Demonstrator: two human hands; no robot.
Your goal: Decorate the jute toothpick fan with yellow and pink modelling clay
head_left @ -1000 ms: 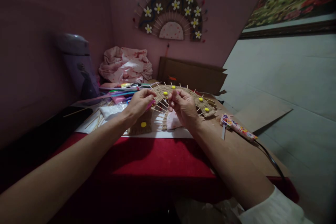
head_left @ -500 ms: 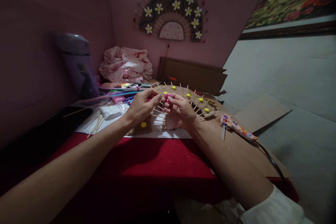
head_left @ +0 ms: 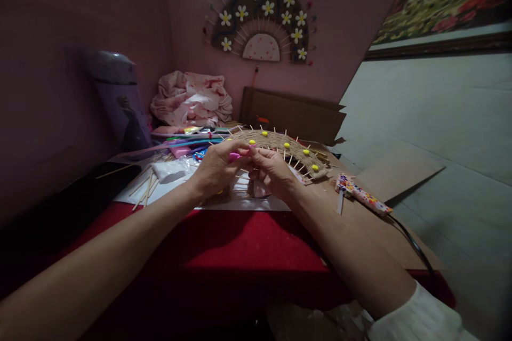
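Note:
My left hand (head_left: 218,166) is closed around a bright pink lump (head_left: 234,156) that looks like modelling clay. My right hand (head_left: 271,168) meets it fingertip to fingertip, and a small pink bit shows at the pinch between them. Both hands are raised over a half-ring craft piece (head_left: 276,141) wrapped in brown twine. Yellow dots (head_left: 287,145) sit on its surface, and thin sticks poke out along both edges. My hands hide the middle and much of the left part of the piece.
Loose sticks (head_left: 149,187) and a clear plastic bag (head_left: 172,169) lie at left on white paper. A flower-patterned glue gun (head_left: 362,194) with a black cord lies right. Behind are bunched pink cloth (head_left: 194,98), a purple cylinder (head_left: 124,101) and folded cardboard (head_left: 292,112). A flowered half-ring (head_left: 260,21) hangs on the wall.
My hands have come together at the fingertips. Most of the pink clay, earlier at my right fingertips, now shows in my left fingers, and the right fingers have curled in.

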